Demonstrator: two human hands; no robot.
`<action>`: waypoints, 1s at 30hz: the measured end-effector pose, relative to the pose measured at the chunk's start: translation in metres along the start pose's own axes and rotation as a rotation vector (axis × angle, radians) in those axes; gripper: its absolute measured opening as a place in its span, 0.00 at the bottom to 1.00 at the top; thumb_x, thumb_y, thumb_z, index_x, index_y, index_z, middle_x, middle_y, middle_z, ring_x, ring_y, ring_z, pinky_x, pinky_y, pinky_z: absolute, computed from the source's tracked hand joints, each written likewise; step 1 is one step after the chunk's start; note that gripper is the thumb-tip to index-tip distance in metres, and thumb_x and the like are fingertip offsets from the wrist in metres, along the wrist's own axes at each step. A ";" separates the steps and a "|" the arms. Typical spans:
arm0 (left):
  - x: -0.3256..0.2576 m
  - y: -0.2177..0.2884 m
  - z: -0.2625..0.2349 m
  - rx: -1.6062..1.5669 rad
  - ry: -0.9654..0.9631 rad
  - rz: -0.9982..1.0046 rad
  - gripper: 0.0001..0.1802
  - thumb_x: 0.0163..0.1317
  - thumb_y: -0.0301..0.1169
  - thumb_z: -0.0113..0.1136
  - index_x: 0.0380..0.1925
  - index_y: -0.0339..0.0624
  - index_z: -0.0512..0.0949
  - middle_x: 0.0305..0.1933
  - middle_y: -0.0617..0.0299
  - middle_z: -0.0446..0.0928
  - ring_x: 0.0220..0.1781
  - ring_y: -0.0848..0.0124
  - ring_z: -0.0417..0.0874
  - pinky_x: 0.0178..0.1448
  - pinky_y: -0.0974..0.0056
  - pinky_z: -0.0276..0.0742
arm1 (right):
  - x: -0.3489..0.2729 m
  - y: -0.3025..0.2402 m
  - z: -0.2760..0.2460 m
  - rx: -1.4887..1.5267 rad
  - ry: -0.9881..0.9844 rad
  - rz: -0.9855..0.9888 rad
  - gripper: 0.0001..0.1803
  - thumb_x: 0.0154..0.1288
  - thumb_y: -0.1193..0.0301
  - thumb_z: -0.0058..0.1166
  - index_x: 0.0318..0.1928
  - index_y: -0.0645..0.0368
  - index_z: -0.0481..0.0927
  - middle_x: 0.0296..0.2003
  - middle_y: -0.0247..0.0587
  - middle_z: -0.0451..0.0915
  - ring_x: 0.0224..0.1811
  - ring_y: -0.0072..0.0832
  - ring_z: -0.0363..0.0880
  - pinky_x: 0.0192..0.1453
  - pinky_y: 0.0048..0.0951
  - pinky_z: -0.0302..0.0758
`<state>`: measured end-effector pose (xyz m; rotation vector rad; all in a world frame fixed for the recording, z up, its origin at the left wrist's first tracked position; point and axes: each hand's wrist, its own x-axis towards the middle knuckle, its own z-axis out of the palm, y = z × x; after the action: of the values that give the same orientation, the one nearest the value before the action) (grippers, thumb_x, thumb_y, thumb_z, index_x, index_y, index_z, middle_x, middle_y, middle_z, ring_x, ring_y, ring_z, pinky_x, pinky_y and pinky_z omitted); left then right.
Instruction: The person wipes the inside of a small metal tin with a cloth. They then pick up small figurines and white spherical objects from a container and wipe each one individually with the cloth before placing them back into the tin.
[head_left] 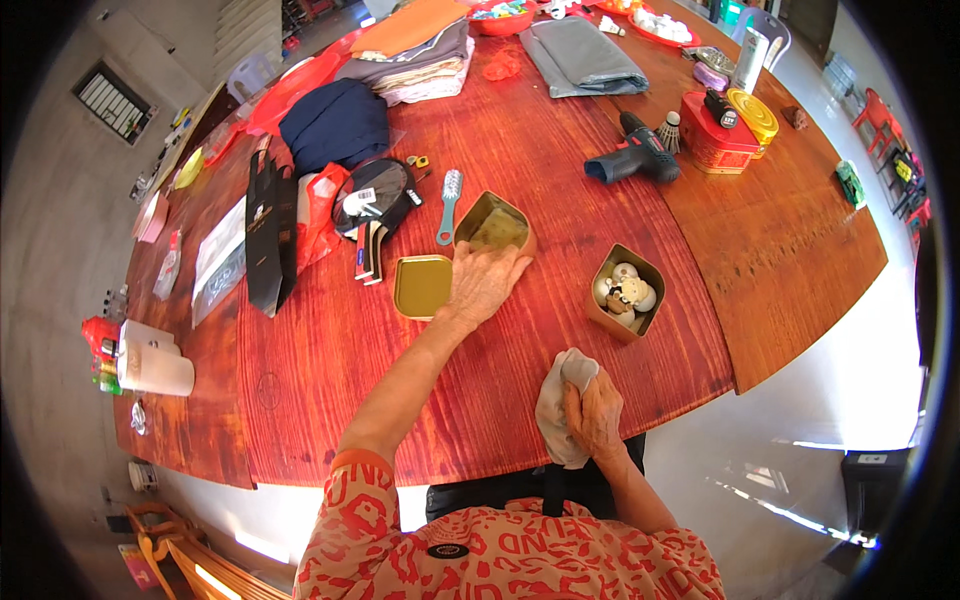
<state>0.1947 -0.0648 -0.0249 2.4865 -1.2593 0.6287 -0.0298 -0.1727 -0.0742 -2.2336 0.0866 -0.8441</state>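
My left hand [485,280] reaches forward to an open square tin [515,210] with a gold inside. Its fingers close on the tin's near side; the fingertips are partly hidden. Just left of that hand, a square gold lid [422,288] lies flat on the table. Near the front edge, my right hand [596,415] grips a crumpled grey-beige cloth [556,415]. Ahead of the right hand stands a second open square tin [611,328], holding several pale balls and a small figure-like piece [630,292].
The red wooden table [420,420] carries a hairbrush [450,205], a racket-like black round thing [378,195], a black paper bag [272,235] and a cordless drill [637,155]. Farther right are a red tin [718,145] and shuttlecock [669,132]. Folded cloths [425,70] are stacked at the back.
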 end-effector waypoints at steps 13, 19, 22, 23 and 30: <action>0.019 -0.043 0.034 0.044 -0.030 -0.011 0.25 0.48 0.52 0.67 0.34 0.44 0.72 0.25 0.61 0.76 0.29 0.63 0.78 0.40 0.60 0.66 | 0.005 -0.005 -0.009 0.111 -0.030 0.215 0.22 0.54 0.78 0.55 0.52 0.65 0.72 0.34 0.49 0.74 0.33 0.43 0.76 0.37 0.38 0.73; 0.039 0.001 -0.005 -0.008 0.238 0.016 0.37 0.39 0.52 0.73 0.46 0.45 0.71 0.45 0.58 0.71 0.48 0.58 0.69 0.52 0.54 0.64 | 0.003 0.002 -0.009 0.085 -0.053 0.151 0.18 0.54 0.78 0.54 0.47 0.65 0.73 0.33 0.48 0.74 0.33 0.43 0.76 0.35 0.38 0.73; 0.048 0.041 -0.006 -0.110 0.292 0.185 0.21 0.43 0.44 0.73 0.33 0.47 0.77 0.40 0.62 0.73 0.46 0.63 0.69 0.48 0.58 0.63 | 0.004 -0.002 -0.011 0.081 -0.064 0.168 0.16 0.54 0.77 0.55 0.44 0.66 0.73 0.32 0.48 0.74 0.32 0.43 0.75 0.34 0.38 0.73; 0.048 0.055 0.000 -0.183 0.213 0.207 0.18 0.44 0.43 0.72 0.31 0.48 0.77 0.38 0.63 0.73 0.46 0.64 0.69 0.48 0.58 0.62 | 0.004 -0.003 -0.012 0.074 -0.070 0.168 0.15 0.54 0.77 0.55 0.44 0.66 0.73 0.32 0.48 0.73 0.31 0.43 0.75 0.34 0.38 0.73; 0.054 0.122 0.027 -0.235 -0.151 0.188 0.17 0.43 0.43 0.69 0.29 0.45 0.80 0.35 0.65 0.70 0.43 0.66 0.66 0.45 0.59 0.59 | 0.004 0.001 -0.008 0.129 0.025 0.105 0.10 0.52 0.78 0.55 0.37 0.66 0.73 0.29 0.49 0.70 0.27 0.45 0.73 0.29 0.39 0.71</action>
<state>0.1306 -0.1851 -0.0149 2.2751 -1.5394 0.3162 -0.0319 -0.1794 -0.0683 -2.0790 0.1557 -0.7985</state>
